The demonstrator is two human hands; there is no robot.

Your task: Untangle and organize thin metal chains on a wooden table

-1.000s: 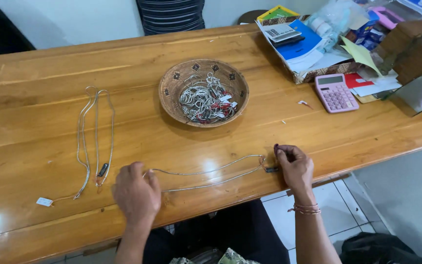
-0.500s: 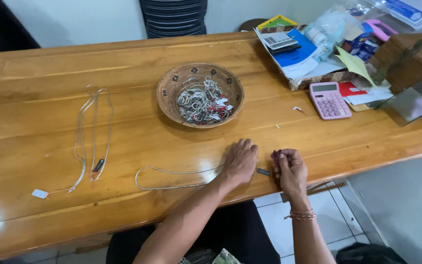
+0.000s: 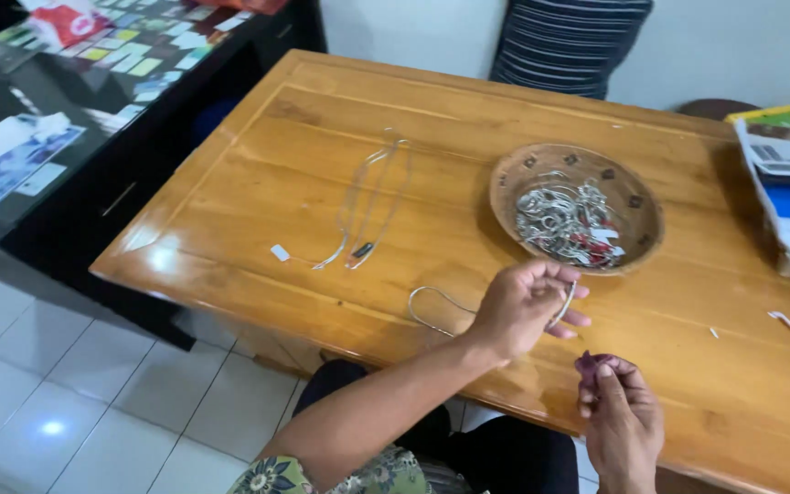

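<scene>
Left hand (image 3: 523,306) lifted | fingers pinch silver chain (image 3: 432,316) | right hand (image 3: 616,412) pinches its end

wooden table (image 3: 304,165) | white tiled floor (image 3: 38,393) | white wall (image 3: 733,46) | dark glass-topped counter (image 3: 66,137)

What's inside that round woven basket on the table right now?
The woven basket holds a tangled heap of silvery wire loops with small white and red tags. Whatever lies beneath the heap, and the basket floor under it, is covered.

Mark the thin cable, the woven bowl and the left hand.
thin cable (image 3: 427,306), head view, loop lying on the table
woven bowl (image 3: 514,174), head view, left rim
left hand (image 3: 525,302), head view, back of hand
</scene>
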